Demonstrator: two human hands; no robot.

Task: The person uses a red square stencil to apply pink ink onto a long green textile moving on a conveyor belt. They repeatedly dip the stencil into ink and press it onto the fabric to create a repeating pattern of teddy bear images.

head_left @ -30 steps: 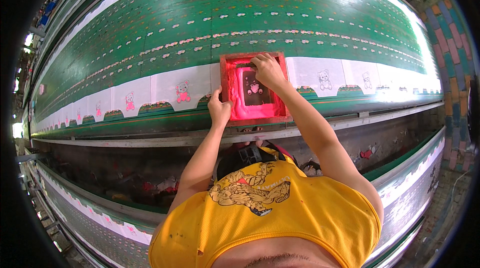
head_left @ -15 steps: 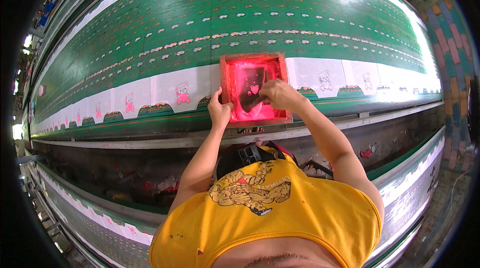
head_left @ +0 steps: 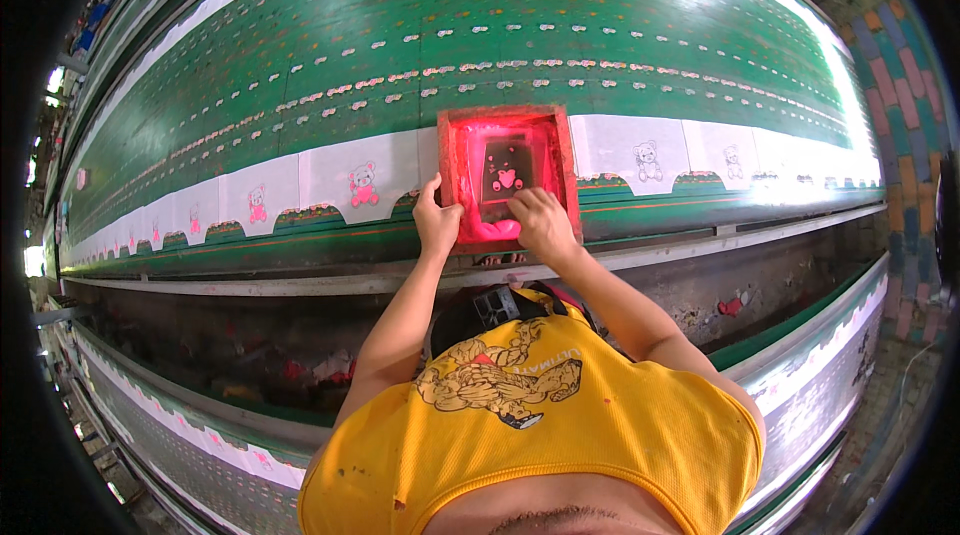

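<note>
A red-stained wooden screen-printing frame (head_left: pixel 508 115) lies on the near edge of the long green table, over the white pieces. Its mesh shows a dark window with a pink heart design, and bright pink ink (head_left: pixel 497 230) lies at its near end. My left hand (head_left: pixel 437 222) grips the frame's left side, thumb over the rim. Inside the frame, at the near right, my right hand (head_left: pixel 543 223) is closed on a dark squeegee (head_left: pixel 494 210), mostly hidden by the fingers and ink. Left of the frame, a white piece bears a bear (head_left: pixel 363 185) with pink parts.
More white pieces run along the edge of the green table (head_left: pixel 330 45); the bear (head_left: pixel 648 161) to the right shows only outlines. Rows of small marks cover the tabletop. A metal rail (head_left: pixel 250 287) borders it, and a second table (head_left: pixel 800 375) stands behind a littered gap.
My right hand has moved left and toward me inside the frame, with the squeegee. More of the dark window shows. My left hand keeps its hold on the frame.
</note>
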